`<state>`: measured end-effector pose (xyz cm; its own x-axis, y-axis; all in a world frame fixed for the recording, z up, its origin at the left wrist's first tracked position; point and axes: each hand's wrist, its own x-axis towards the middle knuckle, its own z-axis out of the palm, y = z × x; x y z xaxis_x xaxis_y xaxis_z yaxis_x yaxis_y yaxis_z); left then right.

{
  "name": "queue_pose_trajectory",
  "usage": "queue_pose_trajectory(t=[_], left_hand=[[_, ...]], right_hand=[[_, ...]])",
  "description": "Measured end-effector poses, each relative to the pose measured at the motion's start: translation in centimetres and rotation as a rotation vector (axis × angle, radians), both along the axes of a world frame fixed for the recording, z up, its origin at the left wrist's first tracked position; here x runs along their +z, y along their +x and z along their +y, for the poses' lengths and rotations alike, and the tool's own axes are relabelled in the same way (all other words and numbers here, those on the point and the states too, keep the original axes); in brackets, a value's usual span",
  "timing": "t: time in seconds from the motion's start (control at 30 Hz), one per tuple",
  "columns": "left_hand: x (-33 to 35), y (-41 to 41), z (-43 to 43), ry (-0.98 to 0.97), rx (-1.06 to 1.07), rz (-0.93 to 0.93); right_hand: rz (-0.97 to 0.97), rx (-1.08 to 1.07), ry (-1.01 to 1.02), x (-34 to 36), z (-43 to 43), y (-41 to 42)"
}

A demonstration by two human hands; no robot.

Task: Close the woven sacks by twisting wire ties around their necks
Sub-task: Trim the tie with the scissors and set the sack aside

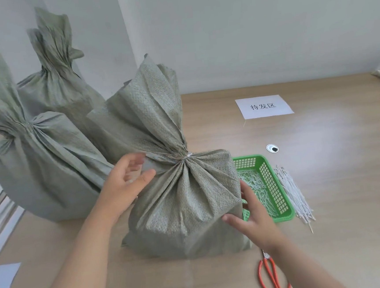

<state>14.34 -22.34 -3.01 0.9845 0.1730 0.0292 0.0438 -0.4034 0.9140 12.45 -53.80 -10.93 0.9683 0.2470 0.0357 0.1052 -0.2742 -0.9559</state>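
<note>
Sack (185,201) front and centre in the head view, standing upright on the wooden surface (324,166). Its neck was bunched tight, and a white wire tie (188,154) sat right at the pinch point with the loose top fanning up above it.

Left grip (128,181) was up by the left side of the neck. The fingers were loosely spread and a bit blurred, and the thumb touched the fabric just under the gather. It was open and had hold of nothing as far as I could see. Right grip (252,216) was lower, against the right side of the sack. The fingers were straight and flat on the side and the thumb lay across the front edge, so it was pressing rather than grabbing.

Two more sacks stood behind on the left, a near one (37,171) and a far one (58,93) by the wall. Both had gathered necks, but I couldn't make out any ties on them.

Just right of the front sack was a green basket (270,182), partly hidden behind it, with a mess of white ties (254,181) inside. A neat bundle of longer white ties (294,194) lay on the surface beside the basket's right edge. Orange-handled scissors (273,276) lay near the bottom, with the right forearm crossing over the blades. Further back was a white paper sign (264,106) with printed characters, lying flat and well apart from everything else.
</note>
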Motion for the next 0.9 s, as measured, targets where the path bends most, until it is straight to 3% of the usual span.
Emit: queue_pose_trajectory(t=[0.17,0.3,0.9], left_hand=[[-5.0,-5.0,3.2,-0.124,-0.094,0.031],[-8.9,-7.5,2.9,-0.285,-0.177,0.171],[-8.4,-8.0,0.3,-0.244,-0.02,0.046]], right_hand=[[0.046,0.012,0.042,0.2,0.4,0.0],[0.077,0.012,0.053,0.0,0.7,0.0],[0.079,-0.004,0.182,1.4,2.8,0.3]])
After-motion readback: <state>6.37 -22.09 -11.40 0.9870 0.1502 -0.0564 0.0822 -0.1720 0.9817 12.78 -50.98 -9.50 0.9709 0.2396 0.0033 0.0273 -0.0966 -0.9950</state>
